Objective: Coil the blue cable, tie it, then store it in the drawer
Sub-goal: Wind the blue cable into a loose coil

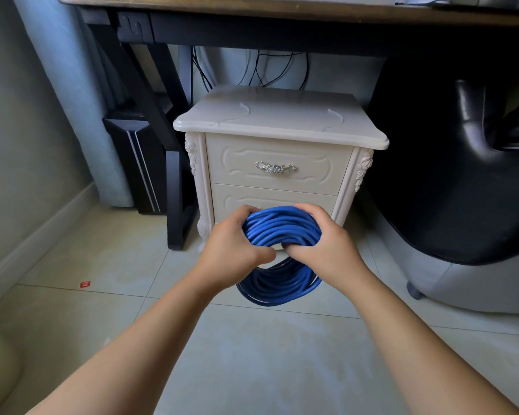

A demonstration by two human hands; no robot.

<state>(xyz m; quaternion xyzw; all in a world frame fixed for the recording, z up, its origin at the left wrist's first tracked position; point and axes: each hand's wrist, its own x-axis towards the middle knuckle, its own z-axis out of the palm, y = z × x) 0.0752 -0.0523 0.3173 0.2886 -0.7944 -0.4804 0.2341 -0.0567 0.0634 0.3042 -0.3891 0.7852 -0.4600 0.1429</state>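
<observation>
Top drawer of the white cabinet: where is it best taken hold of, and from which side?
Grip the silver handle at the middle of the top drawer, coming from the front. It is the only part that sticks out; the drawer front is flat and closed.

**A home study corner**

A wooden desk (252,7) on dark legs stands against a pale wall, with thin black wires (261,67) hanging behind it. Beneath it sits a cream bedside cabinet (276,115) with carved corners. Its upper drawer (237,166) carries an ornate silver handle (275,168). The black box (138,163) beside the desk leg is probably a computer tower, though shadow hides its detail. A black padded chair (447,160) stands to the right. Pale floor tiles (267,354) meet a skirting board (42,232).
</observation>
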